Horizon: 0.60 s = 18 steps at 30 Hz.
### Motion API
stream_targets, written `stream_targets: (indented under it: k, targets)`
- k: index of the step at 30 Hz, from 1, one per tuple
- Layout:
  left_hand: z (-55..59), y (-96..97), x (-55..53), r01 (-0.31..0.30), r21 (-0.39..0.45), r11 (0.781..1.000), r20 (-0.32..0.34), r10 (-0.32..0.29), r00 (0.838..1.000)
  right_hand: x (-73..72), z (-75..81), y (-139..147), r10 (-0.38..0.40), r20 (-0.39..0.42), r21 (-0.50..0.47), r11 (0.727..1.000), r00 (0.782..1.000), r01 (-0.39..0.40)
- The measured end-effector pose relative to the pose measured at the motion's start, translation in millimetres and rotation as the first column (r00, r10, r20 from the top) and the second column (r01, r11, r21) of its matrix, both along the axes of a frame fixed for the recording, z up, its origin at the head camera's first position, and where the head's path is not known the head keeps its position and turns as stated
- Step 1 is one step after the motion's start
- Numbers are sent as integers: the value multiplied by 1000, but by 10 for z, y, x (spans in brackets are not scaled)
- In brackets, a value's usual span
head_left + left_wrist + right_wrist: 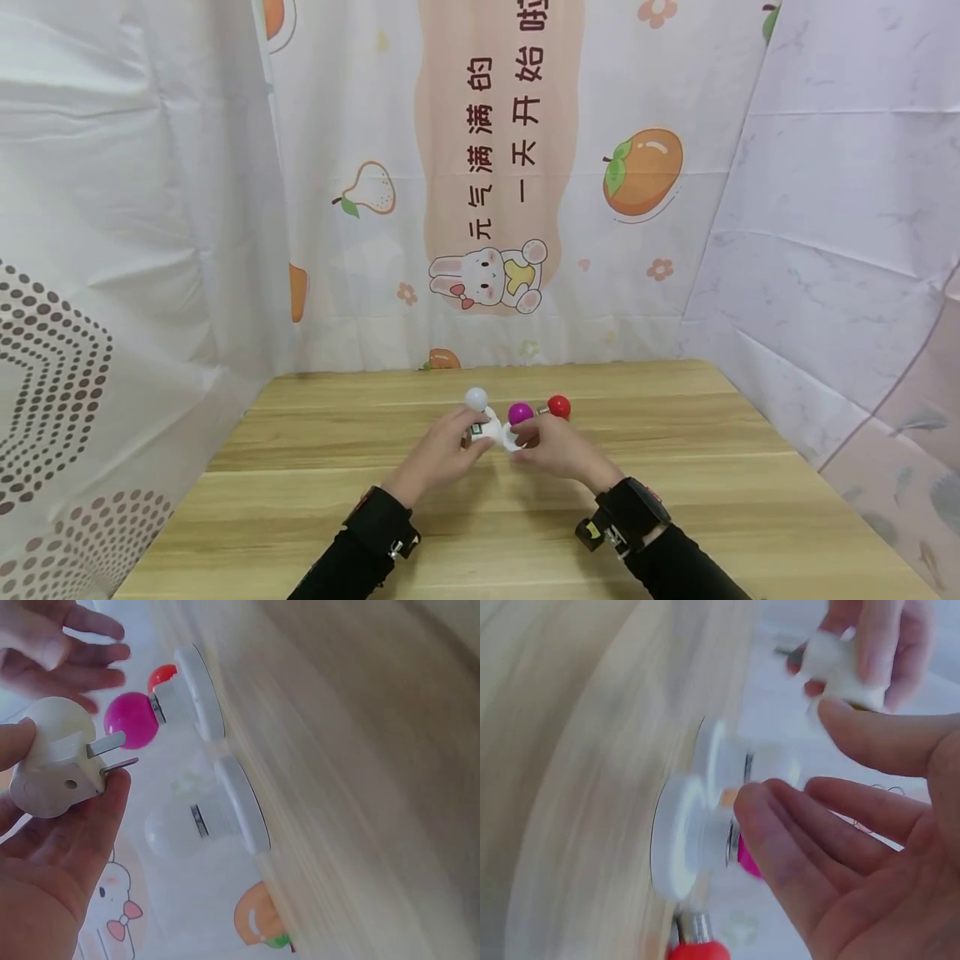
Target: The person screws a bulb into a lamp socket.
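My left hand (448, 448) grips a white plug-in lamp socket (64, 780) between thumb and fingers, held up off the table. Two flat metal prongs point out of it, and a rounded white part bulges on its far side. Opposite it, my right hand (564, 450) has its fingers loosely extended, and its thumb overlaps the socket's edge in the right wrist view. Behind the hands, a purple bulb (132, 721) sits in a round white lamp base (201, 694). Beside it a white bulb (476, 398) sits in a second white base (244, 806).
A red bulb (558, 406) with a bare metal screw end (697, 927) lies on the table right of the purple one. The wooden tabletop (315, 500) ends at a printed curtain (360, 283), with more cloth hanging at both sides.
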State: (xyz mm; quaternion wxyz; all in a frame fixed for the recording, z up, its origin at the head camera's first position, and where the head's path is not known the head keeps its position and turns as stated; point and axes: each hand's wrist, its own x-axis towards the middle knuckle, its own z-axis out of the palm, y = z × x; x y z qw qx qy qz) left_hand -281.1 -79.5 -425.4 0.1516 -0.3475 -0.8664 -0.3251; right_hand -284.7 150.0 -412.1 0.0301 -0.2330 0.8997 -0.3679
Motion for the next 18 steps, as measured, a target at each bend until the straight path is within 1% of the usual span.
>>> stream_targets:
  k: [2, 4, 7, 9, 12, 14, 18]
  targets:
    - [-7, 18, 12, 8, 26, 1000, 32, -9, 999, 31, 9, -28, 28, 28, -49, 998, 999, -26]
    - [-12, 31, 29, 21, 68, 997, 84, -27, 996, 54, 13, -52, 45, 49, -94, 995, 998, -41]
    - [-17, 46, 59, 38, 131, 991, 152, -58, 987, 71, 2, -71, 57, 64, -151, 987, 996, -46]
    - [-13, 53, 79, 46, 166, 985, 184, -76, 980, 76, -5, -76, 65, 71, -199, 979, 995, -50]
    - [-4, 57, 96, 49, 196, 979, 200, -89, 976, 82, -9, -77, 69, 78, -257, 965, 995, -47]
    - [5, 56, 103, 46, 200, 979, 205, -88, 975, 88, -2, -76, 69, 82, -286, 957, 994, -43]
    - [29, 51, 124, 35, 194, 980, 218, -78, 973, 96, 2, -74, 63, 95, -303, 952, 993, -31]
